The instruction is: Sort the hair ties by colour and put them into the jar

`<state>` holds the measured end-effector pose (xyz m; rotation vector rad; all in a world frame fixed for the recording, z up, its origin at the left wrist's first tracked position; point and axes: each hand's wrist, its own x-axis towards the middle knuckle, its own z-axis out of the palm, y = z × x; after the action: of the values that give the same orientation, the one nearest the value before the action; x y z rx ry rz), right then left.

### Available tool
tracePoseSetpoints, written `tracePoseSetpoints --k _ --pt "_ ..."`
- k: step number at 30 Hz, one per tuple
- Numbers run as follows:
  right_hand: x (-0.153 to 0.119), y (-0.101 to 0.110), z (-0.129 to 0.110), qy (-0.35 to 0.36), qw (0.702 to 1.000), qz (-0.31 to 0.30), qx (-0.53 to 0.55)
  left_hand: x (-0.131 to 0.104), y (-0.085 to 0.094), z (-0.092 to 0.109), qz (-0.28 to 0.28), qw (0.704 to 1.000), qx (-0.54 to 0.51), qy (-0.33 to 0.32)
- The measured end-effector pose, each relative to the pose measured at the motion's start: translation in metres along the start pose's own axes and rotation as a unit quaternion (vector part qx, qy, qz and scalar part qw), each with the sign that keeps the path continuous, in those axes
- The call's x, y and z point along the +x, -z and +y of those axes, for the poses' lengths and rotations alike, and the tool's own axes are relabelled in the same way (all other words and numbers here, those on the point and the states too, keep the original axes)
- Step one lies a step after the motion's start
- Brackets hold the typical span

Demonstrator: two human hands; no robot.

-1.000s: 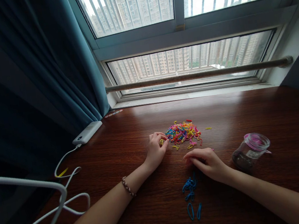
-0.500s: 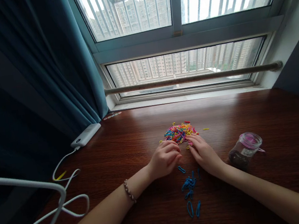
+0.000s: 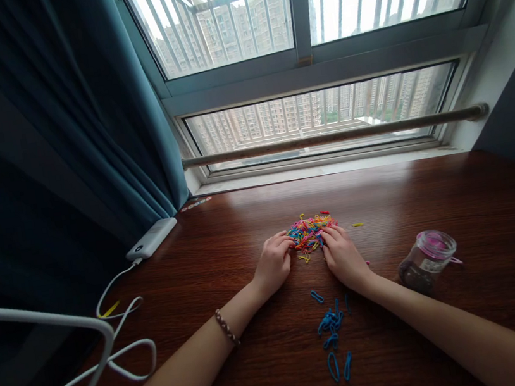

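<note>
On the wooden table at right, a clear jar, pink at its mouth, dark low down, contents too dim to tell. Between left hand and right hand, at the fingertips of both, a heap of coloured bands; fingers loosely curled, cannot tell whether gripping any. Nearer the body, loose blue bands.

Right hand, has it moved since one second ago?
Yes. Judged against the fixed rail by the window, the right hand has moved forward, to the band pile.
</note>
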<state>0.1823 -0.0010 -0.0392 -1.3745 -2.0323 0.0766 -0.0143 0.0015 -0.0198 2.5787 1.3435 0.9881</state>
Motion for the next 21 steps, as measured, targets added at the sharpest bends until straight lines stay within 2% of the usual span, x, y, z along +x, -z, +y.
tracePoseSetpoints --k 5,9,16,21 --pt "0.0022 -0.0014 0.0019 -0.02 0.999 0.011 0.029 0.0008 0.002 0.0037 -0.018 1.0 -0.004 -0.006" --pt "0.0048 -0.0016 0.0054 -0.037 0.994 0.05 0.084 0.0006 0.0029 0.0045 -0.028 0.999 0.002 -0.016" --pt "0.0064 0.0021 0.0082 -0.096 0.979 0.102 0.151 -0.0002 -0.0006 0.0012 -0.018 1.0 0.024 -0.008" --pt "0.0059 0.0018 0.0069 -0.085 0.979 0.114 0.143 -0.0008 -0.0031 -0.0016 -0.003 0.999 0.042 0.016"
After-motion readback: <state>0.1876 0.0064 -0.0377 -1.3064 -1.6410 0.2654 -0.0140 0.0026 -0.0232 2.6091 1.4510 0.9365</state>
